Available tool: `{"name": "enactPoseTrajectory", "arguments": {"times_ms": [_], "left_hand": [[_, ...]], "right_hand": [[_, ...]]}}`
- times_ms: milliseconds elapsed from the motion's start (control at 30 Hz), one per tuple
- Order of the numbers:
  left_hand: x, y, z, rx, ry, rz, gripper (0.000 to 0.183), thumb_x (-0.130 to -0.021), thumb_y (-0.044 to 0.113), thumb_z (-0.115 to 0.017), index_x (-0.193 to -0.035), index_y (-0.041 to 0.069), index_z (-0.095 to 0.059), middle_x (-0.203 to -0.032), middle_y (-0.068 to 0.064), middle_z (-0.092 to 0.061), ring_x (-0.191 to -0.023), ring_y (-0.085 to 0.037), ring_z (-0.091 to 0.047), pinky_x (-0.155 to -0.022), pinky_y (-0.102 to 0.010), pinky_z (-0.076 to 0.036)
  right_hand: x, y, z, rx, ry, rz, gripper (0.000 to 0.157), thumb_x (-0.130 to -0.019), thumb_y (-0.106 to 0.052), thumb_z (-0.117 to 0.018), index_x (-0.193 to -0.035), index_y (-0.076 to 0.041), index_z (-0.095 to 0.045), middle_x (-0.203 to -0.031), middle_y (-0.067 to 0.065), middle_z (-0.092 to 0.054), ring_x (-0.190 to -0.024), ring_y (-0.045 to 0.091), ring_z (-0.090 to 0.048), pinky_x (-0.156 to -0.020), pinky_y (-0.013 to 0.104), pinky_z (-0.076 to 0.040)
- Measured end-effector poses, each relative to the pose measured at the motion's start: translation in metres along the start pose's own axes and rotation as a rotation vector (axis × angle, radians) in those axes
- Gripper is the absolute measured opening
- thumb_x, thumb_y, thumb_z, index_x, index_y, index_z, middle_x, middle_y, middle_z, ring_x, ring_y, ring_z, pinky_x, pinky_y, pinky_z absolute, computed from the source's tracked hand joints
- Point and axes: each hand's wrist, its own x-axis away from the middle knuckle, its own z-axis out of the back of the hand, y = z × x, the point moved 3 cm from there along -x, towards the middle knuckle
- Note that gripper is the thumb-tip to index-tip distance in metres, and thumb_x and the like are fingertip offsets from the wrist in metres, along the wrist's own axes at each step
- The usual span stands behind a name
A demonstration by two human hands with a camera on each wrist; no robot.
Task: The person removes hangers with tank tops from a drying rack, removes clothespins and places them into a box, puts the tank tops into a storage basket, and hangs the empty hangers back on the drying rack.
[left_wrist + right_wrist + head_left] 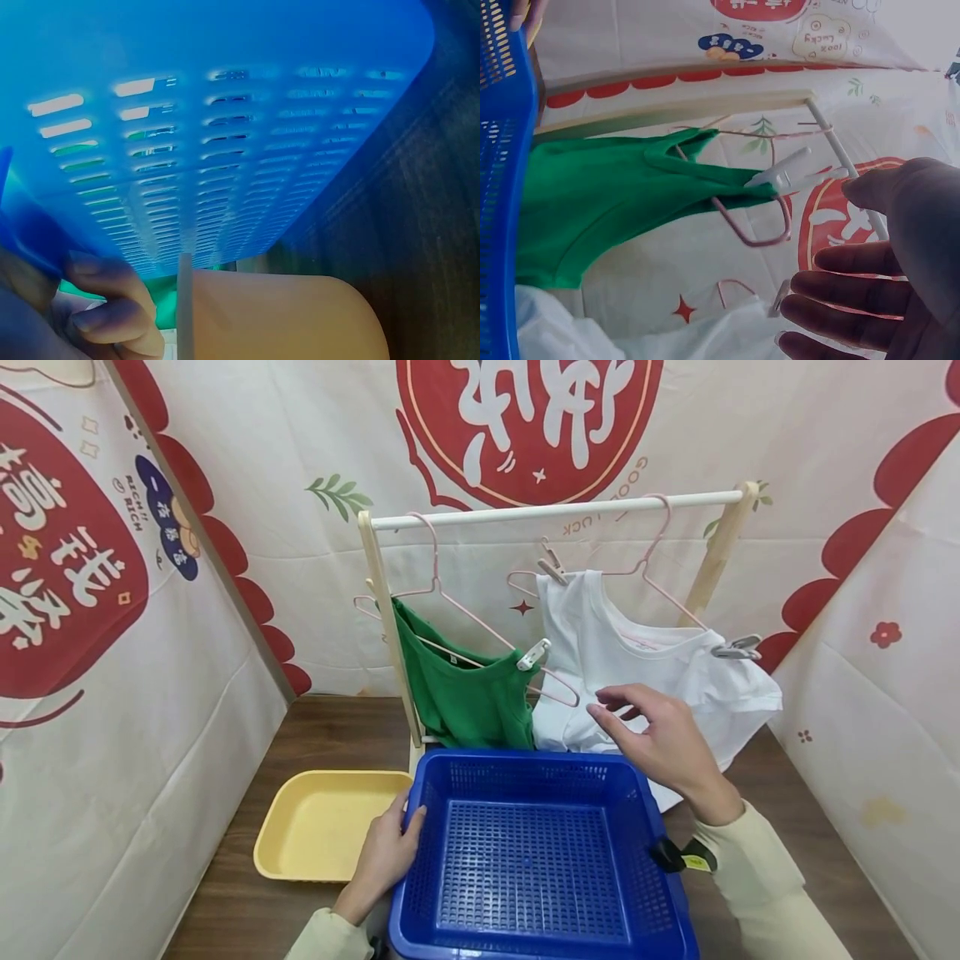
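My left hand [386, 847] grips the left rim of a blue plastic basket [525, 868], whose perforated floor is bare; its curled fingers [112, 307] show beside the basket wall in the left wrist view. Past the basket's far right corner, my right hand [663, 743] hovers with fingers loosely bent and nothing in them, overlapping a white T-shirt [592, 635]. That shirt hangs from a pink hanger [660, 531], a clothespin [738, 648] at each shoulder. A green top [468, 693] hangs tilted on another pink hanger [435, 547], with a white clothespin [534, 655] on its right shoulder.
Both hangers hang on the white rail [555, 512] of a wooden-ended rack behind the basket. Left of the basket, a yellow tray [330, 822] sits on the dark wooden table [322, 727]. Printed cloth walls [262, 460] enclose the back and sides.
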Motion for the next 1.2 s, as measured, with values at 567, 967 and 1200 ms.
{"name": "enactPoseTrajectory", "arguments": {"times_ms": [567,967,1200], "left_hand": [[0.002,-0.003,-0.002,-0.004,0.019,0.002,0.045,-0.101,0.023,-0.057,-0.140,0.001,-0.051,-0.089,-0.010,-0.072,-0.068,-0.011,-0.064,-0.059,-0.028,-0.053],[0.001,-0.002,-0.002,-0.011,0.033,-0.007,0.044,-0.101,0.022,-0.058,-0.140,0.001,-0.052,-0.079,-0.005,-0.069,-0.062,-0.009,-0.059,-0.056,-0.027,-0.049],[0.003,-0.001,-0.001,-0.005,0.041,-0.024,0.042,-0.101,0.022,-0.058,-0.136,0.000,-0.054,-0.078,-0.005,-0.069,-0.063,-0.008,-0.059,-0.056,-0.027,-0.048]], "right_hand": [[-0.034,-0.011,-0.029,-0.105,-0.015,-0.040,0.037,-0.083,-0.018,-0.080,-0.114,0.000,-0.069,-0.109,0.014,-0.071,-0.100,0.028,-0.064,-0.080,0.047,-0.053],[-0.048,-0.011,-0.050,-0.181,-0.046,-0.050,0.043,-0.084,-0.018,-0.079,-0.120,0.000,-0.064,-0.111,0.018,-0.068,-0.102,0.032,-0.063,-0.083,0.049,-0.053],[-0.054,-0.012,-0.057,-0.205,-0.069,-0.063,0.034,-0.086,-0.016,-0.077,-0.115,-0.003,-0.065,-0.107,0.014,-0.068,-0.099,0.030,-0.064,-0.081,0.047,-0.054]]}}
